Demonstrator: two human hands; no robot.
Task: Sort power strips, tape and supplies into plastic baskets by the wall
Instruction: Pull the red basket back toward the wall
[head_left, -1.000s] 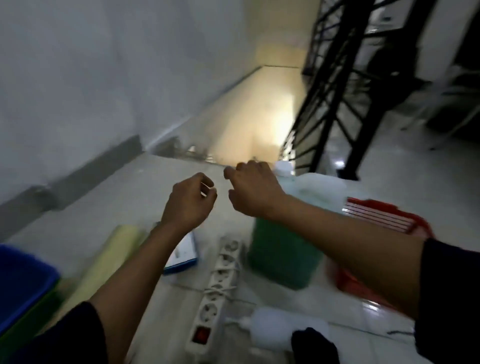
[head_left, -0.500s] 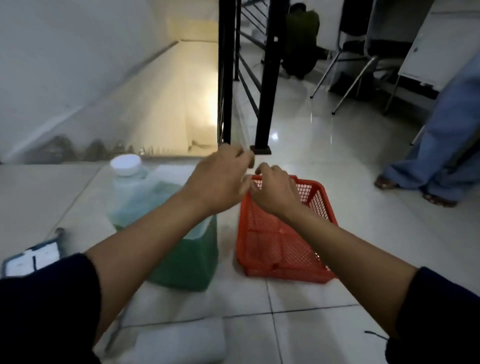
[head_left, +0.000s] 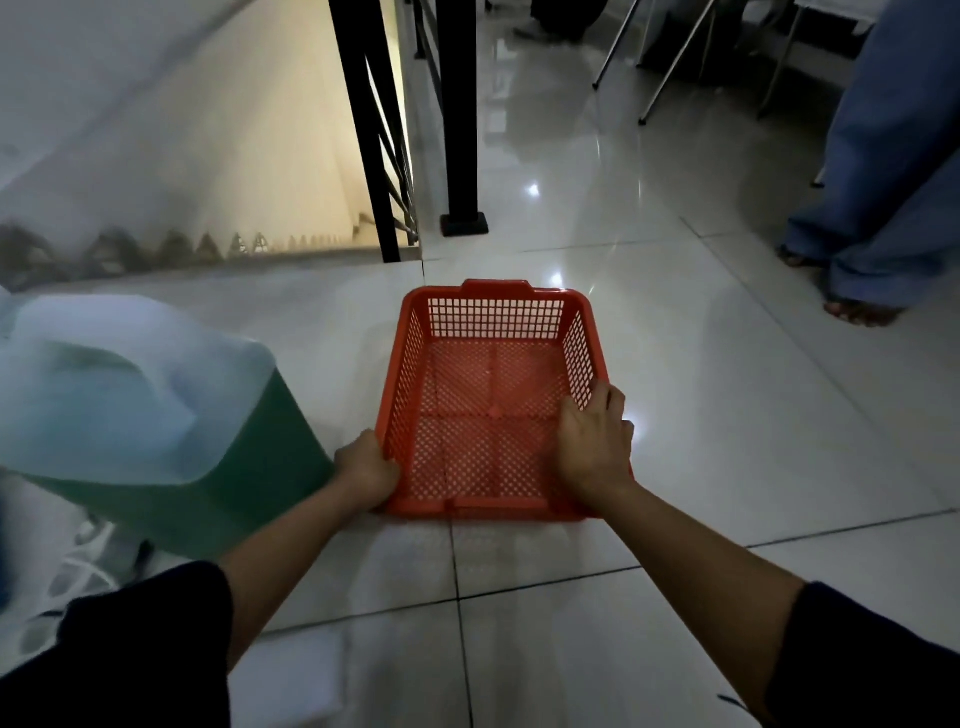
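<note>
Head view, red basket (head_left: 493, 395) on floor, both hands grasping its near corners

A glossy white tiled floor (head_left: 649, 374) carries everything. An orange plastic mesh basket (head_left: 493, 400) sits on it near the middle, with nothing inside. Just to its left stands a translucent jug (head_left: 171, 431) of green liquid. At the lower left edge lies a white power strip (head_left: 78, 561), partly hidden. Behind the basket, a black railing post (head_left: 460, 130) stands on the tiles, beside a stairwell
</note>
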